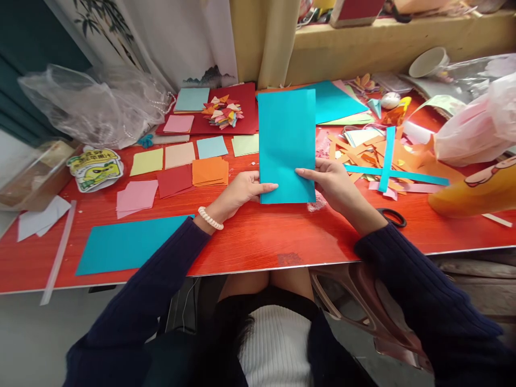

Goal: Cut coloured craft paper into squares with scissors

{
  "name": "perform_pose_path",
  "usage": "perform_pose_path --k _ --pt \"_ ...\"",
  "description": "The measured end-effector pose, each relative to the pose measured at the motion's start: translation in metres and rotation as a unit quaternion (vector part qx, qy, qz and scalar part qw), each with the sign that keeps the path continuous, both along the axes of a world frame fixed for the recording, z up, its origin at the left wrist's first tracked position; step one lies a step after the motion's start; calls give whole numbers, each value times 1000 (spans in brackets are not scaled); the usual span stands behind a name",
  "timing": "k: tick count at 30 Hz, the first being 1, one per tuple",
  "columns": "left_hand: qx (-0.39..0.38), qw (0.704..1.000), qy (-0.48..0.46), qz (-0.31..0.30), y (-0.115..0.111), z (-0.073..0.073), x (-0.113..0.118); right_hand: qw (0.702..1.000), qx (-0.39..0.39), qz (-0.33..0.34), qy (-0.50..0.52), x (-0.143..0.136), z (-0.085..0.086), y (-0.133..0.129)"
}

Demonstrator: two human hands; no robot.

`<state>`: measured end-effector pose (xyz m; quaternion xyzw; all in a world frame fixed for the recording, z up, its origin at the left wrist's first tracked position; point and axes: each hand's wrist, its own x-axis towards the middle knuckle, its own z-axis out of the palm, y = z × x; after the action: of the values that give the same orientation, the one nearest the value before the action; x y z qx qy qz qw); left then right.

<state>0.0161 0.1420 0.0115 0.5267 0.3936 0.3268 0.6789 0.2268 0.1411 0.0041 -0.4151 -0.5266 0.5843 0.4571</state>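
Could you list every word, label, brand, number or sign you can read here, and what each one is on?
No text can be read with certainty.
Cartoon card: bold characters near its top, too blurred to quote.
Table: a dark mark near its front edge, too unclear to tell whether it is writing.
Held blue sheet: no writing visible on the side facing the camera.
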Motion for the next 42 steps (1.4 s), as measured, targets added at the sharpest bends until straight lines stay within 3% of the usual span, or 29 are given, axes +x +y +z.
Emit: perform_pose_path --k 9,37,42 --pt "28 999 9 15 0 -4 1 1000 17 -11 1 -1 -1 0" --pt "34 999 26 -1 -4 3 2 999 40 -24 -3 -1 1 0" --pt "85 994 43 62 -1 3 2 999 39 -20 1 0 0 1"
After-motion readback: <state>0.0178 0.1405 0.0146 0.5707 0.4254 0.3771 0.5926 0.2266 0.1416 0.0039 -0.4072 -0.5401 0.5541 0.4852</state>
